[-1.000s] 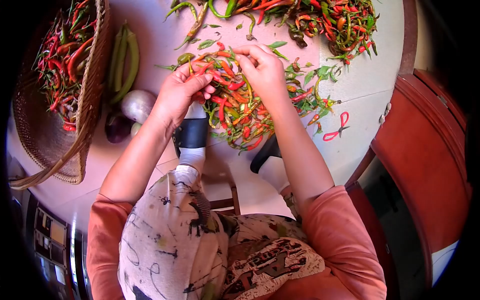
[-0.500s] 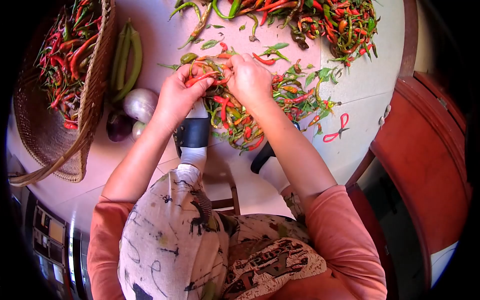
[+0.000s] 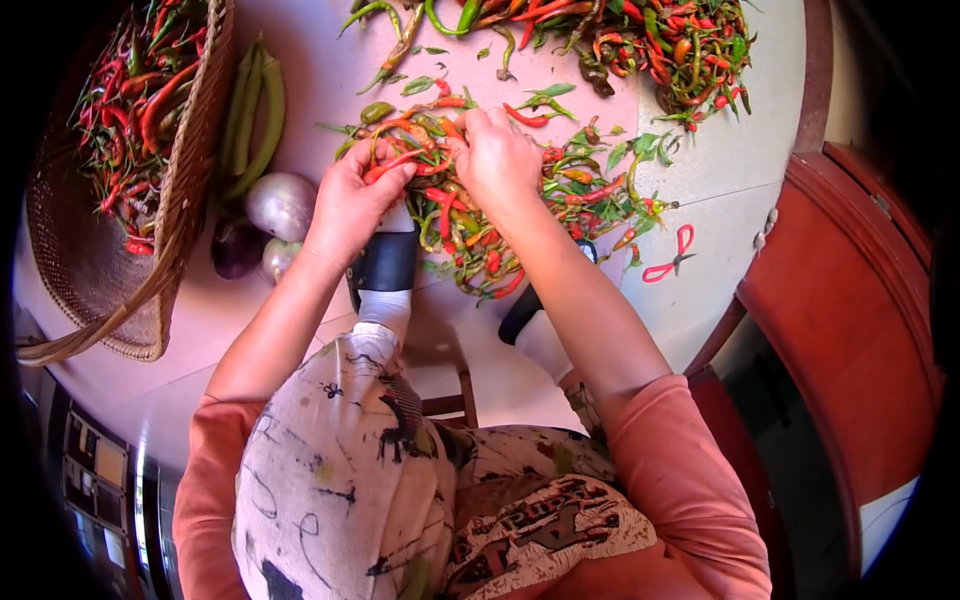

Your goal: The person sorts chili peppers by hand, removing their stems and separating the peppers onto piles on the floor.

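Observation:
Red, orange and green chili peppers (image 3: 480, 240) lie in a loose heap on the pale tiled floor, with small leaves among them. At the heap's upper left, my left hand (image 3: 362, 195) pinches a red pepper (image 3: 397, 160) between thumb and fingers. My right hand (image 3: 495, 160) is just to the right, its fingers curled down at the peppers; whatever they grip is hidden behind the hand. A single red pepper with a green stem (image 3: 526, 117) rests above my right hand.
A woven basket (image 3: 185, 170) of red peppers stands at left, beside long green vegetables (image 3: 262, 125) and round purple ones (image 3: 280, 207). A larger pepper pile (image 3: 680, 55) lies at upper right. Red-handled scissors (image 3: 680, 255) lie at right, near red wooden furniture (image 3: 850, 340).
My right hand has moved down and closed near my left hand. A red pepper now lies above it that was not there a second ago. My left hand has shifted slightly down.

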`<action>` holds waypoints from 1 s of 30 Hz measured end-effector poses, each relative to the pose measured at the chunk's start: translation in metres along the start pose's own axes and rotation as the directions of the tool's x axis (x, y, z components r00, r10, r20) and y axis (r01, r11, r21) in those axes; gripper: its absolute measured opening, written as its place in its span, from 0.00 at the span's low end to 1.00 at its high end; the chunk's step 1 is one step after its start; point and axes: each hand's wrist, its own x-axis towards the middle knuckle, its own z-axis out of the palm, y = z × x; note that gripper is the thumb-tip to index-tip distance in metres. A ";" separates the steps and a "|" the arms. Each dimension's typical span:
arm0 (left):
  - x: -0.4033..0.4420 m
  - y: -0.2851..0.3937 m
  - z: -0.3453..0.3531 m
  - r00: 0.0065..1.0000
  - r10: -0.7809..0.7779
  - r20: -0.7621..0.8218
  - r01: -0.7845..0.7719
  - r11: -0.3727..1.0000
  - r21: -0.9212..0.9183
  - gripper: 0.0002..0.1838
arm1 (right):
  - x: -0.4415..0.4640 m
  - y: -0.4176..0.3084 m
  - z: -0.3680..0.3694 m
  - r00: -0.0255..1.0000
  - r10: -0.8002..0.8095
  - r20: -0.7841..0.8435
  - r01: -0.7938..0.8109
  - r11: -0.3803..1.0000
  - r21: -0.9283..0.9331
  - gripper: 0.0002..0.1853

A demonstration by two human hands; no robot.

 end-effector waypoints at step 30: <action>-0.005 0.013 0.007 0.993 0.044 0.110 -0.069 0.967 0.244 0.11 | -0.021 0.050 -0.032 0.874 0.094 0.478 -0.466 0.447 0.764 0.09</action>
